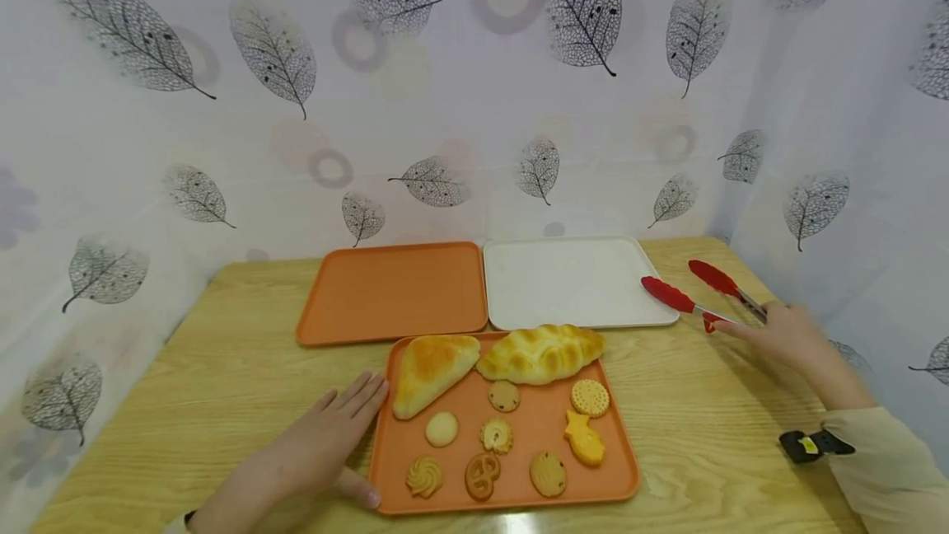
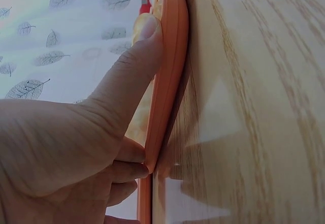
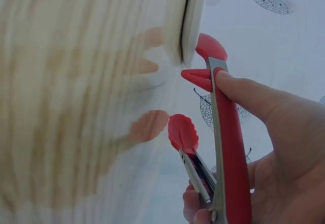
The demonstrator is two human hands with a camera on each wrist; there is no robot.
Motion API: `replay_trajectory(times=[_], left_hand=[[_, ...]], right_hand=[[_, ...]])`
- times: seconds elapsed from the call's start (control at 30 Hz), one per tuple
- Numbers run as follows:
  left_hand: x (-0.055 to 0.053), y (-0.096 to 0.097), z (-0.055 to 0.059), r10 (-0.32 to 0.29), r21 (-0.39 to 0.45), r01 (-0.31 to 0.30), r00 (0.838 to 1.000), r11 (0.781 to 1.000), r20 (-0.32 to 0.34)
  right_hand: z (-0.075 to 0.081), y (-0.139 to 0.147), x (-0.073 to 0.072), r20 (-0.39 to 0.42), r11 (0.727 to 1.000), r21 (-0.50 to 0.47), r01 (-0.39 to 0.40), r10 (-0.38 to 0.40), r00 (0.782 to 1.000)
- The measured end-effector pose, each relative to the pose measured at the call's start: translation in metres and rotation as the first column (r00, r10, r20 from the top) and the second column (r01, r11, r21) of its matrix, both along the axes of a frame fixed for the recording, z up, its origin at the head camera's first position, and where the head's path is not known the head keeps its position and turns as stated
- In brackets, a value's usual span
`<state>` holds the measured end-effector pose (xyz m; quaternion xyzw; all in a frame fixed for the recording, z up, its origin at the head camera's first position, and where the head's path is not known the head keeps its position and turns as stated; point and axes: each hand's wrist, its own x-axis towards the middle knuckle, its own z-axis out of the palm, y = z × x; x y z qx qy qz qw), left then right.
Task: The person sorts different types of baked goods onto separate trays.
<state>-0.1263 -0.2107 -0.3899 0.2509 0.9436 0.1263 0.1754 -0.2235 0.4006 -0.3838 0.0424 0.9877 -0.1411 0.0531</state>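
Observation:
My right hand grips a pair of red-tipped metal tongs, their arms spread apart. One red tip reaches over the right edge of the white tray in the head view. With fingers extended, my left hand rests against the left side of the front orange tray, its thumb at the near corner. On that tray lie a triangular bread, a braided loaf, a pretzel, a fish-shaped yellow cookie, a swirl cookie and several other round cookies.
Behind the front tray, a bare orange tray stands side by side with the white one. All three are on a wood-grain table. A leaf-patterned cloth hangs at the back and sides.

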Motion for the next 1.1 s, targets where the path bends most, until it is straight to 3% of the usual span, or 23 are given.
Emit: replay_trajectory(times=[0.3, 0.5, 0.7, 0.9, 1.1], left_hand=[[-0.001, 0.0, 0.001, -0.006, -0.011, 0.006, 1.0, 1.0, -0.016], [-0.001, 0.0, 0.001, -0.011, -0.012, 0.011, 1.0, 1.0, -0.018], [-0.001, 0.001, 0.001, -0.005, -0.013, 0.005, 1.0, 1.0, -0.015], [0.0, 0.002, 0.002, 0.001, -0.006, -0.001, 1.0, 1.0, -0.003], [0.0, 0.002, 0.002, 0.0, -0.001, 0.0, 1.0, 1.0, -0.005]], right_hand=[[0.011, -0.001, 0.003, -0.066, 0.999, 0.032, 0.005, -0.003, 0.998], [0.019, -0.008, 0.005, -0.194, 0.999, 0.02, -0.038, 0.041, 0.98], [0.023, -0.022, 0.006, -0.398, 0.993, 0.039, -0.113, 0.119, 0.91], [0.031, -0.037, 0.012, -0.489, 0.978, 0.086, -0.19, 0.208, 0.847], [0.032, -0.053, 0.014, -0.58, 0.936, 0.191, -0.296, 0.351, 0.735]])
